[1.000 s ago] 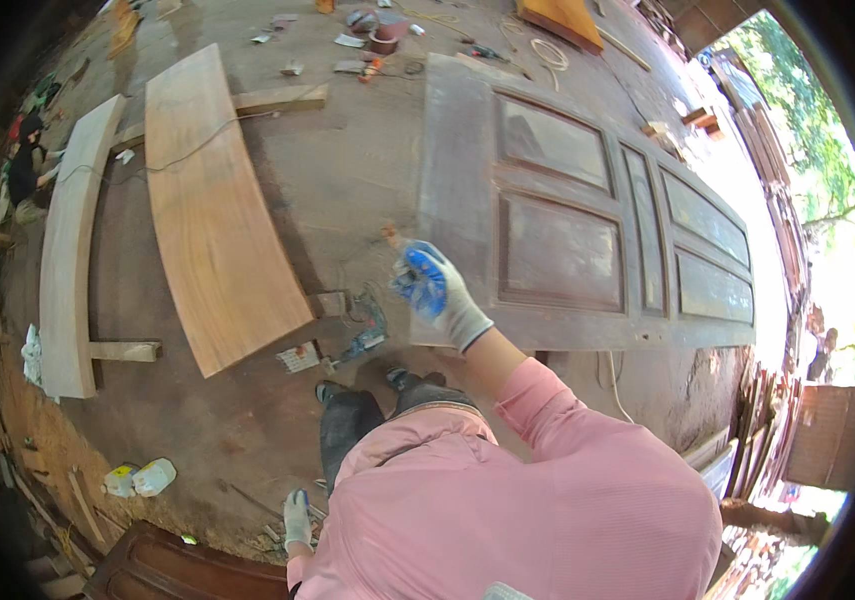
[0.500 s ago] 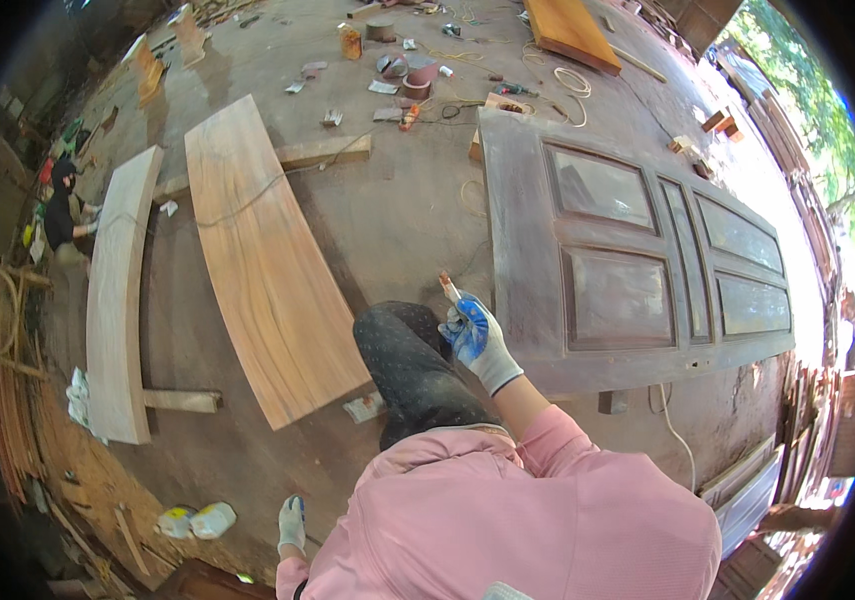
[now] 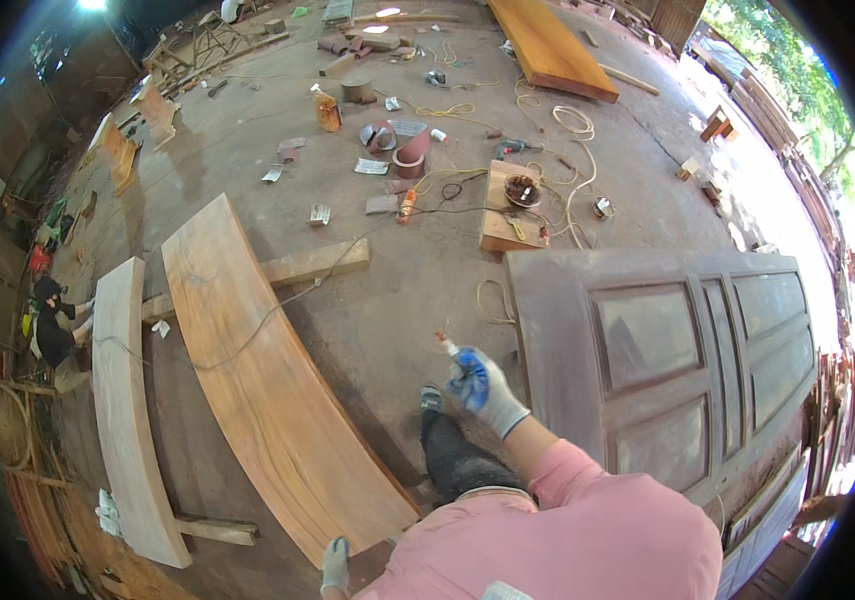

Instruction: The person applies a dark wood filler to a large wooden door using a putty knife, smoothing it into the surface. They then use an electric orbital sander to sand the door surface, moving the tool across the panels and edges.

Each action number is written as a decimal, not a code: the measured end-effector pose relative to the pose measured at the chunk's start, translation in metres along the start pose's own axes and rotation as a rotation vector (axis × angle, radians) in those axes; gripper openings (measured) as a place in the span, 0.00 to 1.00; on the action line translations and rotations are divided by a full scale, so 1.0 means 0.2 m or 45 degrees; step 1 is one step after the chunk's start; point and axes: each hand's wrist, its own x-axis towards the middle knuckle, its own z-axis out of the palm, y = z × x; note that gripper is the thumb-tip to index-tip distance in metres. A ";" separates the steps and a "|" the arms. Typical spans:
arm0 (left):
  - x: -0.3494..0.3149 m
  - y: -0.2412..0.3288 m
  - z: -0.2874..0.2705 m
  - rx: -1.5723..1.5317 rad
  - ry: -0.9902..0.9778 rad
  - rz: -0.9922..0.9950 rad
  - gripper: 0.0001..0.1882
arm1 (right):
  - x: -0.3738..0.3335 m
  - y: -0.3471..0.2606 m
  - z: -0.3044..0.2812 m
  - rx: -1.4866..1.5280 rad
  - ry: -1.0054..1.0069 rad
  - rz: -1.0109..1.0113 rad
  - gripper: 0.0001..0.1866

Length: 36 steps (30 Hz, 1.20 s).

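My right hand [image 3: 480, 388], in a white glove with blue-coated fingers, grips a small white-handled tool [image 3: 447, 342] with a brown-stained tip; its exact kind is unclear. Just right of it lies a dark panelled wooden door [image 3: 562, 350]. Low in the picture hangs my left hand [image 3: 336, 566], gloved, holding nothing, its fingers extended beside the near end of a broad brown plank [image 3: 267, 390]. Beyond the door's far left corner, a dark bowl of brown stuff [image 3: 522, 191] rests on a wooden block [image 3: 496, 215].
A paler plank [image 3: 132, 400] lies at the left, with a person [image 3: 55, 325] crouching beyond it. Wooden beams [image 3: 322, 262] support the planks, and a cable [image 3: 272, 315] crosses them. Sanding rolls [image 3: 410, 155], an orange bottle [image 3: 407, 206], a drill [image 3: 515, 148] and cords [image 3: 577, 125] litter the far floor.
The view has tilted up and shifted, bringing the bowl and block into sight. My legs have stepped forward. The right hand still grips the tool; the left hand has come beside the plank's near end.
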 end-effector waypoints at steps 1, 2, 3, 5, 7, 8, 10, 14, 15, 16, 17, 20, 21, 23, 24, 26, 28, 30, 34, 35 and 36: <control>0.06 0.10 0.00 0.101 -0.029 -0.021 0.21 | 0.12 -0.09 0.04 -0.009 -0.009 0.023 0.06; 0.07 0.42 0.05 0.224 -0.131 0.177 0.23 | 0.18 -0.20 0.05 -0.014 0.153 -0.073 0.06; 0.14 0.59 0.09 0.222 -0.105 0.293 0.23 | 0.25 -0.32 0.03 -0.071 0.168 -0.087 0.06; 0.27 0.87 0.07 0.243 0.013 0.547 0.24 | 0.39 -0.50 0.11 -0.056 0.159 -0.115 0.06; 0.37 1.25 0.09 0.178 0.029 0.519 0.23 | 0.52 -0.66 0.13 -0.142 0.277 -0.214 0.06; 0.42 1.40 0.10 0.152 0.028 0.507 0.23 | 0.59 -0.74 0.15 -0.178 0.344 -0.269 0.06; 0.55 1.58 0.09 0.313 -0.019 0.518 0.25 | 0.71 -0.85 0.19 -0.100 0.326 -0.336 0.06; 0.89 1.79 0.04 0.520 -0.123 0.492 0.25 | 0.91 -1.00 0.22 0.043 0.329 -0.416 0.05; 0.97 1.83 0.04 0.567 -0.162 0.452 0.26 | 0.96 -1.04 0.21 0.071 0.338 -0.435 0.05; 1.04 1.86 0.04 0.615 -0.201 0.413 0.26 | 1.01 -1.08 0.20 0.108 0.425 -0.440 0.05; 1.12 1.90 0.04 0.664 -0.238 0.374 0.27 | 1.05 -1.10 0.16 0.147 0.511 -0.445 0.06; 1.45 2.00 0.04 0.719 -0.419 0.278 0.28 | 1.22 -1.18 -0.03 0.328 0.636 -0.466 0.08; 1.64 2.02 -0.03 0.756 -0.423 0.306 0.29 | 1.32 -1.19 -0.05 0.412 0.641 -0.469 0.09; 1.89 2.08 -0.07 0.804 -0.467 0.337 0.30 | 1.44 -1.22 -0.07 0.446 0.801 -0.429 0.07; 2.00 2.24 0.04 0.857 -0.399 0.365 0.29 | 1.47 -1.32 -0.11 0.438 0.913 -0.457 0.07; 2.05 2.83 0.16 0.867 -0.320 0.570 0.28 | 1.53 -1.44 -0.21 0.425 0.864 -0.613 0.05; 2.06 3.18 0.19 0.683 -0.322 0.704 0.26 | 1.63 -1.49 -0.29 0.387 0.808 -0.691 0.05; 2.03 3.48 0.27 0.491 -0.407 0.605 0.24 | 1.77 -1.60 -0.20 0.456 0.885 -0.660 0.05; 1.91 3.90 0.50 0.607 -0.585 0.503 0.23 | 2.12 -1.74 -0.49 0.447 1.024 -0.585 0.04; 1.89 3.94 0.53 0.735 -0.601 0.510 0.23 | 2.20 -1.76 -0.56 0.464 1.071 -0.542 0.04; 1.91 3.98 0.58 0.854 -0.611 0.529 0.23 | 2.30 -1.80 -0.64 0.526 1.108 -0.519 0.04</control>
